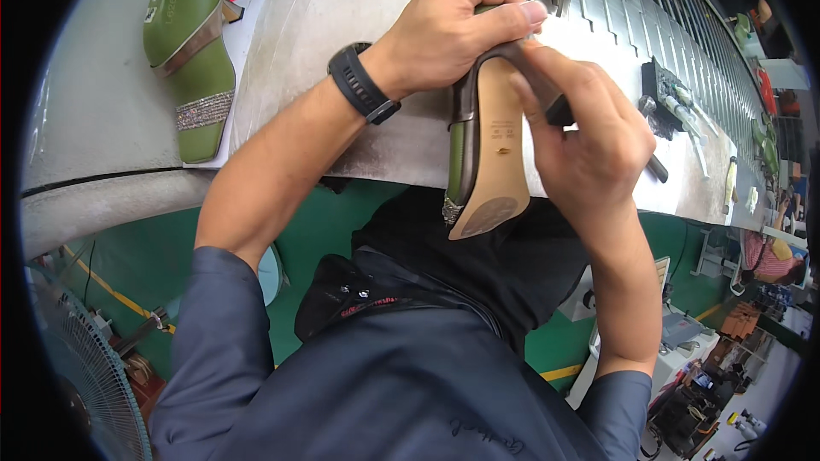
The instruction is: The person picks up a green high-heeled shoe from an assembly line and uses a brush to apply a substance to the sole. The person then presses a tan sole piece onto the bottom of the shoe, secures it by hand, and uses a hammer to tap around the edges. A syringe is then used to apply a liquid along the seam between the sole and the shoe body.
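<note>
A high-heeled sandal (495,154) on a green last is held over the bench edge, its tan sole facing me and its toe pointing down. My left hand (444,34) is closed round the back part of the shoe, with the thumb along the top. At the dark heel, my right hand (594,124) grips with thumb and forefinger; part of the heel is hidden by those fingers. Glittery trim shows beside the toe. On the left lies another green last (190,51) with a clear strap and a glittery band.
A slatted metal conveyor (619,8) runs along the far side, carrying several sole pieces. Right of my hands, a black block (662,98) stands by small tools on the pale bench (295,51). A fan (81,367) is at lower left; people sit far right.
</note>
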`<state>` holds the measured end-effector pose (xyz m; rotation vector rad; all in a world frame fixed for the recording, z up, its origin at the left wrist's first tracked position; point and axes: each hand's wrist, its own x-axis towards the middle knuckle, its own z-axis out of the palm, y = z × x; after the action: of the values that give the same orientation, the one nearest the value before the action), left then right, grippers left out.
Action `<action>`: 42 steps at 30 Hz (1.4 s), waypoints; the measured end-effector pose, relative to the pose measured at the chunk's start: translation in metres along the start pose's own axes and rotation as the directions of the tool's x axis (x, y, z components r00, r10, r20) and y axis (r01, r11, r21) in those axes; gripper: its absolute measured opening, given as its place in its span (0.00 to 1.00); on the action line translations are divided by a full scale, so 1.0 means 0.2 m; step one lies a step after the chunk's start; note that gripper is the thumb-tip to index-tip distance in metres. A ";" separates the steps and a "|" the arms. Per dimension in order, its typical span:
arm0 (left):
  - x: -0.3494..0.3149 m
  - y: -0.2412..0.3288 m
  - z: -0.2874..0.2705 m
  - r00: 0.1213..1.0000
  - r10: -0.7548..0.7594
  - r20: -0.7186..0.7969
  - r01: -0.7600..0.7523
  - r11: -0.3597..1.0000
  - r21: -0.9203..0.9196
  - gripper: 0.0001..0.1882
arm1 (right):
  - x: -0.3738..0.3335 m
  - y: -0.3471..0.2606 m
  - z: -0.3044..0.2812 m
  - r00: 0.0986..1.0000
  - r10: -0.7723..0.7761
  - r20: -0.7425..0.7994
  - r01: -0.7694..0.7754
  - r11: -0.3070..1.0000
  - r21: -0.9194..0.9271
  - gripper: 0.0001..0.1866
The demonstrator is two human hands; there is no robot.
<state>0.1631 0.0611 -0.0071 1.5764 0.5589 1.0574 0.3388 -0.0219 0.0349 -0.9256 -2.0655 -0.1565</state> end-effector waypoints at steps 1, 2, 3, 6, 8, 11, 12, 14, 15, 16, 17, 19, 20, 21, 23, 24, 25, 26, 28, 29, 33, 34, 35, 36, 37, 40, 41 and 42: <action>0.02 -0.01 0.00 1.000 -0.005 -0.003 0.005 1.000 -0.008 0.18 | -0.01 0.02 0.00 1.000 0.004 0.009 -0.004 1.000 0.000 0.16; 0.04 -0.02 0.01 1.000 -0.017 0.007 0.016 0.998 0.064 0.18 | -0.01 0.04 0.00 1.000 0.003 -0.013 -0.003 1.000 -0.016 0.16; 0.06 -0.03 0.01 0.999 -0.028 0.017 0.025 0.990 0.136 0.18 | -0.02 0.06 0.00 0.999 0.001 -0.035 -0.002 0.999 -0.034 0.15; 0.06 0.00 0.03 0.998 -0.067 0.005 0.066 0.993 0.094 0.19 | -0.03 0.10 -0.01 0.998 0.063 -0.006 -0.063 0.998 0.021 0.14; 0.04 0.01 0.07 0.990 -0.095 -0.103 0.095 0.995 0.003 0.18 | -0.04 0.09 -0.01 0.983 0.186 0.004 -0.185 0.976 0.115 0.12; 0.02 0.03 0.06 0.993 -0.084 -0.088 0.083 0.996 -0.016 0.18 | -0.07 0.05 -0.08 0.702 0.623 0.345 -0.699 0.695 0.167 0.12; 0.03 0.03 0.07 0.992 -0.091 -0.082 0.088 0.995 -0.039 0.17 | -0.05 0.03 -0.10 0.591 0.651 0.476 -0.802 0.534 0.267 0.14; 0.02 0.02 0.09 0.992 -0.068 -0.103 0.063 0.997 -0.054 0.17 | -0.04 0.04 -0.11 0.563 0.609 0.559 -0.821 0.487 0.297 0.15; 0.02 0.01 0.09 0.992 -0.043 -0.115 0.036 0.998 -0.060 0.17 | -0.04 0.05 -0.10 0.538 0.562 0.629 -0.839 0.434 0.329 0.16; 0.02 0.01 0.10 0.992 -0.044 -0.119 0.037 0.997 -0.066 0.17 | -0.04 0.05 -0.08 0.560 0.553 0.617 -0.824 0.449 0.346 0.17; 0.02 0.00 0.10 0.990 -0.031 -0.135 0.020 0.997 -0.081 0.17 | -0.04 0.06 -0.08 0.556 0.553 0.621 -0.826 0.450 0.339 0.17; 0.01 0.04 0.10 0.987 -0.020 -0.161 0.004 0.995 -0.096 0.18 | -0.03 0.08 -0.09 0.452 0.599 0.661 -0.867 0.469 0.169 0.18; 0.00 0.06 0.09 0.989 -0.005 -0.148 -0.004 0.998 -0.062 0.18 | -0.03 0.07 -0.08 0.449 0.595 0.666 -0.867 0.470 0.164 0.18; 0.00 0.06 0.08 0.991 0.007 -0.134 -0.011 0.999 -0.030 0.18 | -0.02 0.06 -0.08 0.451 0.607 0.654 -0.866 0.477 0.154 0.19; 0.02 0.04 0.09 0.989 0.052 -0.141 -0.054 0.998 -0.014 0.17 | -0.03 0.04 -0.07 0.448 0.616 0.647 -0.865 0.483 0.139 0.19; 0.03 0.03 0.10 0.988 0.036 -0.148 -0.031 0.999 0.038 0.18 | -0.03 0.03 -0.06 0.469 0.621 0.628 -0.860 0.484 0.164 0.19; 0.04 0.02 0.11 0.988 0.021 -0.156 -0.007 0.996 0.091 0.18 | -0.03 0.02 -0.05 0.490 0.625 0.607 -0.853 0.485 0.190 0.19; 0.05 0.01 0.10 0.987 0.020 -0.158 -0.006 0.996 0.088 0.18 | -0.04 0.03 -0.05 0.501 0.628 0.596 -0.853 0.476 0.215 0.19; 0.06 0.00 0.11 0.985 0.096 -0.147 -0.074 0.986 0.151 0.18 | -0.04 0.03 -0.05 0.486 0.634 0.601 -0.862 0.462 0.209 0.19; 0.05 0.00 0.11 0.984 0.097 -0.147 -0.075 0.986 0.149 0.18 | -0.03 0.03 -0.05 0.473 0.640 0.605 -0.870 0.448 0.206 0.20; 0.04 -0.04 0.12 0.974 0.051 -0.221 -0.055 0.998 -0.015 0.20 | -0.05 0.14 -0.01 0.564 0.544 0.622 -0.809 0.514 0.285 0.19; 0.04 -0.06 0.12 0.964 0.057 -0.259 -0.102 0.981 -0.164 0.21 | -0.05 0.13 0.01 0.558 0.574 0.599 -0.830 0.399 0.391 0.19; 0.05 -0.08 0.12 0.963 0.061 -0.263 -0.106 0.981 -0.163 0.21 | -0.06 0.14 0.04 0.547 0.604 0.580 -0.826 0.277 0.490 0.20; 0.05 -0.08 0.13 0.969 0.023 -0.244 -0.079 0.972 -0.220 0.22 | -0.10 0.20 0.03 0.549 0.537 0.640 -0.833 0.294 0.469 0.23; 0.04 -0.08 0.13 0.974 -0.015 -0.225 -0.048 0.961 -0.274 0.22 | -0.12 0.24 0.02 0.546 0.534 0.645 -0.836 0.293 0.465 0.23; 0.02 -0.07 0.14 0.961 0.045 -0.271 -0.112 0.965 -0.237 0.23 | -0.11 0.25 0.02 0.485 0.491 0.724 -0.872 0.337 0.356 0.27; 0.02 -0.06 0.14 0.960 0.042 -0.276 -0.110 0.965 -0.239 0.23 | -0.09 0.23 0.02 0.482 0.489 0.728 -0.873 0.336 0.352 0.27; 0.03 -0.06 0.14 0.956 0.013 -0.292 -0.067 0.982 -0.175 0.23 | -0.07 0.22 0.01 0.471 0.499 0.727 -0.879 0.341 0.335 0.25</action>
<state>0.1919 0.0547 -0.0155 1.2844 0.6095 1.3450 0.3717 0.0028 0.0131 -1.3847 -1.6371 1.4398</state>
